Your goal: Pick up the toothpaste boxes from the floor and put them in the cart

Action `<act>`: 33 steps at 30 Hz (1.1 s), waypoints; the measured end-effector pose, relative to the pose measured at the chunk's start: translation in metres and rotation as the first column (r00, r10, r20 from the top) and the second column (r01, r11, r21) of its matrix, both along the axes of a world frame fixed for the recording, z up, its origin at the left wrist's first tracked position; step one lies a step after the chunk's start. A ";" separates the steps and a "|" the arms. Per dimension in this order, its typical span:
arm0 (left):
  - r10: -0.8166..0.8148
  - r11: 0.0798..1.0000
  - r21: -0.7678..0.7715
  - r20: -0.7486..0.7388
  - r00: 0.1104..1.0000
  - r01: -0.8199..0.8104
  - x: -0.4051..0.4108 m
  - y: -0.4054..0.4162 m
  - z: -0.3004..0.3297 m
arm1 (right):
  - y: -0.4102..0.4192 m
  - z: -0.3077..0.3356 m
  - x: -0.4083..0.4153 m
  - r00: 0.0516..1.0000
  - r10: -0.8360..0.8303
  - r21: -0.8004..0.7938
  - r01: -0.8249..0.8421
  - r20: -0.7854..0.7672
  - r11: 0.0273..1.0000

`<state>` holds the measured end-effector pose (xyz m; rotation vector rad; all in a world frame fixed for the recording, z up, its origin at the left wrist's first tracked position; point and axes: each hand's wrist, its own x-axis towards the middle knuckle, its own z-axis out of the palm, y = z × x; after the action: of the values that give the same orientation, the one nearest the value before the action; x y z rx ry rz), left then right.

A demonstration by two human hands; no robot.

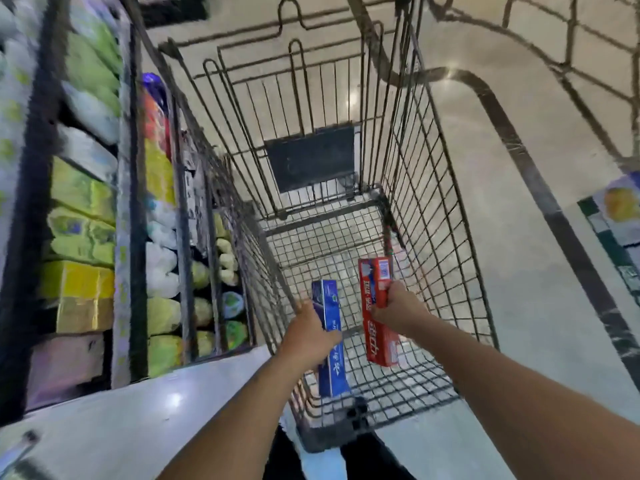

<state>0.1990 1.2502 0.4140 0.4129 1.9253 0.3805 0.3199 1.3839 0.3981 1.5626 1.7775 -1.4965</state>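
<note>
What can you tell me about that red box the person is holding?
The red box is a long, narrow carton, cardboard by the look of it, with white lettering along its side and a blue patch near the far end. The right hand grips it around the middle. It hangs lengthwise inside the wire cart, above the mesh bottom, beside a blue box. Whether it touches the mesh is unclear.

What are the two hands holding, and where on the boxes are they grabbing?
The left hand grips the blue toothpaste box around its middle. The right hand grips the red toothpaste box near its middle.
</note>
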 end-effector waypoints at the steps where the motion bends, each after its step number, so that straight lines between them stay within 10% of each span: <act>1: 0.005 1.000 -0.026 -0.022 1.000 -0.006 0.002 0.003 -0.014 | -0.001 -0.014 0.000 1.000 0.025 0.012 -0.025 0.006 1.000; 16: -0.007 0.952 -0.295 -0.265 0.964 -0.075 0.037 0.007 -0.192 | -0.007 -0.174 0.000 0.936 0.296 0.068 -0.313 0.189 0.947; 33: 0.012 0.932 -0.344 -0.279 0.960 -0.111 0.037 0.000 -0.203 | -0.046 -0.181 -0.006 0.953 0.282 0.009 -0.285 0.114 0.958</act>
<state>0.2356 1.2506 0.2108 0.1682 2.2267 0.0052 0.3141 1.3384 0.2174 1.3062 1.8693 -1.2315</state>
